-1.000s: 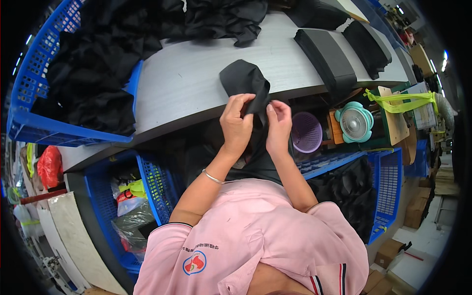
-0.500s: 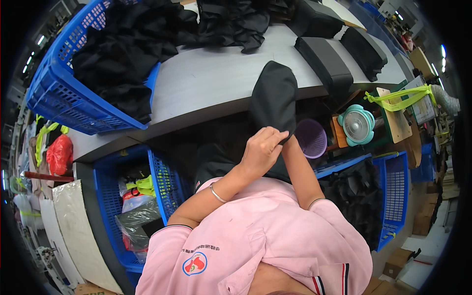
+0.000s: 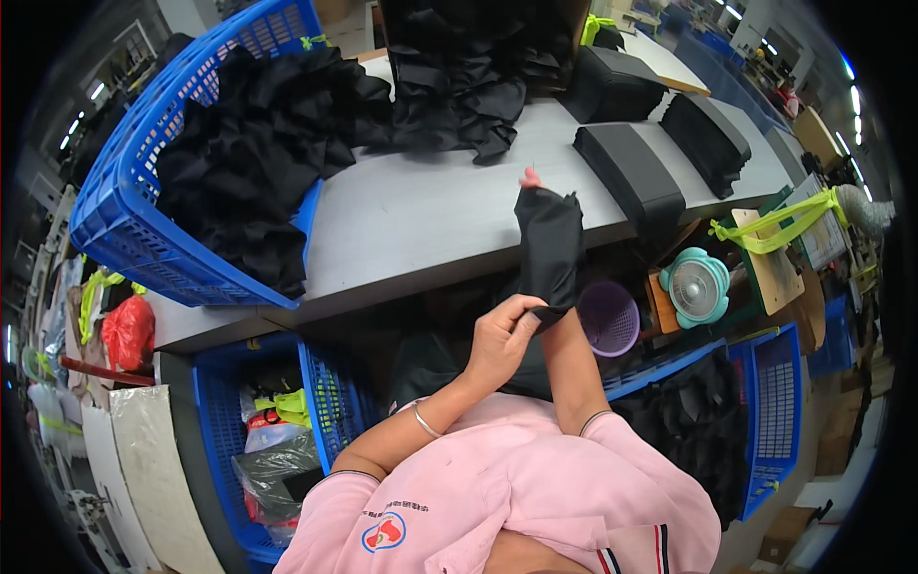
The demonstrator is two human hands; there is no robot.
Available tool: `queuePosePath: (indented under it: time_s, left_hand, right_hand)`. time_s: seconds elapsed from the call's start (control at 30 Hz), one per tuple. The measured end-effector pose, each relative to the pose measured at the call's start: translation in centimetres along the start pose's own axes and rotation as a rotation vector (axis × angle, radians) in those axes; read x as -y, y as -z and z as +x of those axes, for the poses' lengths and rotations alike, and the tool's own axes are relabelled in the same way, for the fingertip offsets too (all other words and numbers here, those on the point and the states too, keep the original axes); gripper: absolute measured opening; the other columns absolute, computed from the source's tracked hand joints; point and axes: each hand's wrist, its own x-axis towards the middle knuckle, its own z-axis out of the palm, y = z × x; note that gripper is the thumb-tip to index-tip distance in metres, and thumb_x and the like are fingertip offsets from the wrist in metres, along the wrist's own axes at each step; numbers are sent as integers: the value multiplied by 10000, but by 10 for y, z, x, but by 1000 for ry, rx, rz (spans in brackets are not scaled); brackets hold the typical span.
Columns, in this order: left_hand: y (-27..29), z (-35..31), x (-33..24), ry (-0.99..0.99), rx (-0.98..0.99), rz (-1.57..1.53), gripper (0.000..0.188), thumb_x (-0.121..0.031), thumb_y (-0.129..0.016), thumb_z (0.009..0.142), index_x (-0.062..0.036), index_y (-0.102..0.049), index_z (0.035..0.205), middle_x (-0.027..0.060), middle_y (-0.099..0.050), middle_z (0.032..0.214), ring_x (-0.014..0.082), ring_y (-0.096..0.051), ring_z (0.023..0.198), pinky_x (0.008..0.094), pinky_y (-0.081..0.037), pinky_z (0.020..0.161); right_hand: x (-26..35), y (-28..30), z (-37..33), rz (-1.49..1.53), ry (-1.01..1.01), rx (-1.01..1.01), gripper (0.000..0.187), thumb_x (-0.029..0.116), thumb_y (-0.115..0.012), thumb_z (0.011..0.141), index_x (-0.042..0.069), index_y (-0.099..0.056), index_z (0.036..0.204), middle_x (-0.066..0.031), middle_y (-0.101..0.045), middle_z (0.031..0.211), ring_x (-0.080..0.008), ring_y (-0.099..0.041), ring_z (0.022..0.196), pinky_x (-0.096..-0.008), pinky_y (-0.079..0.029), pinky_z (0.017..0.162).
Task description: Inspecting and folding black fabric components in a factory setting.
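Observation:
A black fabric sleeve (image 3: 552,244) is drawn over my right forearm, in front of the grey table's near edge. My left hand (image 3: 507,333) pinches its near edge close to my right wrist, thumb and fingers closed on the cloth. Of my right hand (image 3: 531,178), only fingertips poke out at the sleeve's far end; the cloth hides the rest, so its grip does not show. To the right on the table lie black padded block-shaped pieces (image 3: 631,172), stacked or folded. A heap of loose black fabric (image 3: 258,153) fills the blue basket at the left.
The blue basket (image 3: 124,239) rests on the grey table (image 3: 402,225). Below stand another blue crate (image 3: 215,430) with bagged things, a purple bin (image 3: 609,320), a teal fan (image 3: 695,287) and a blue crate (image 3: 770,411) beside black cloth. A red bag (image 3: 127,332) hangs at left.
The sleeve's far end was rounded and closed over; now it is open and my right fingertips show through. My left hand still grips the near edge. The whole view has shifted slightly.

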Motion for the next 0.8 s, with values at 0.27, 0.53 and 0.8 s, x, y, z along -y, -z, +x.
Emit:
queuePosePath:
  time_s: [0.27,0.53,0.8]
  left_hand:
    - [59,114,68,-97,-523,185,174,-129,-684,929,33,-724,977,93,-709,779,73,-600,741,269,-491,687]
    - [157,181,63,-48,-747,232,210,-176,-726,909,31,-746,938,5,-637,695,54,-537,683,243,-453,639]
    - [71,129,2,-99,-403,380,95,-86,-759,827,-3,-746,873,75,-718,805,132,-651,731,264,-496,667]
  right_hand:
    - [-39,-60,-87,-450,-261,-157,436,174,-524,1024,18,-468,1428,-35,-614,1134,-110,-563,991,-255,-460,876]
    - [52,-59,-168,-234,-675,78,241,232,-524,1042,35,-527,1181,-114,-577,1262,-167,-600,1087,-329,-510,924]
    - [29,-57,-97,-1242,148,24,609,120,-643,929,-49,-342,1430,-253,-232,1573,-390,-358,1410,-449,-300,1155]
